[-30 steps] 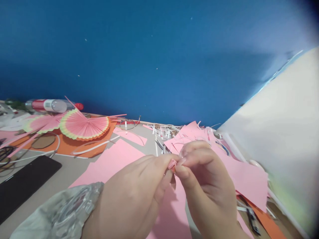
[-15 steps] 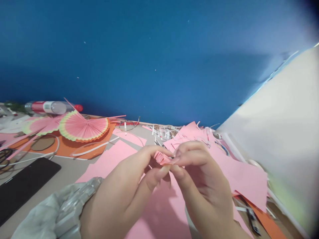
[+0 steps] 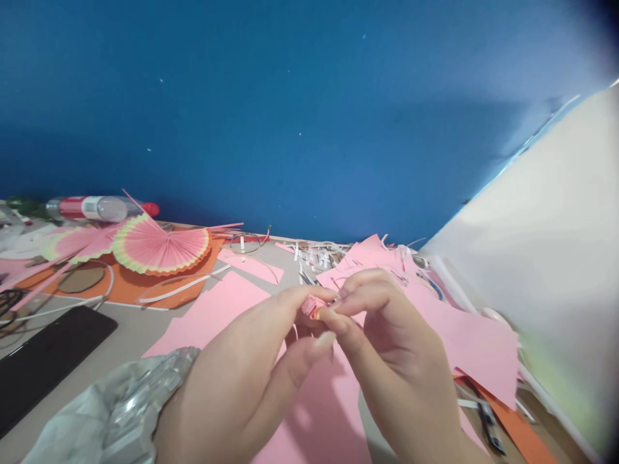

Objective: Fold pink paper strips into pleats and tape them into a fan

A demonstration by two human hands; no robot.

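Note:
Both hands meet low in the middle of the view, above a pink paper sheet (image 3: 220, 312). My left hand (image 3: 251, 370) pinches a small folded pink paper piece (image 3: 312, 305) between fingertip and thumb. My right hand (image 3: 387, 348) pinches the same piece from the other side, its fingers curled over it. Most of the piece is hidden between the fingertips. A grey sleeve (image 3: 104, 415) covers my left wrist.
Pleated pink paper fans (image 3: 162, 246) lie on orange paper (image 3: 128, 287) at the left, with a glue bottle (image 3: 99, 207) behind them. A black phone (image 3: 46, 357) lies at the near left. Pink sheets (image 3: 476, 348) and white paper strips (image 3: 314, 258) litter the right. A blue wall (image 3: 309, 116) stands behind.
My left thumb has let go of the pink piece and dropped lower, and the fingers have worked the piece into a tighter fold. The hands stay in the same spot.

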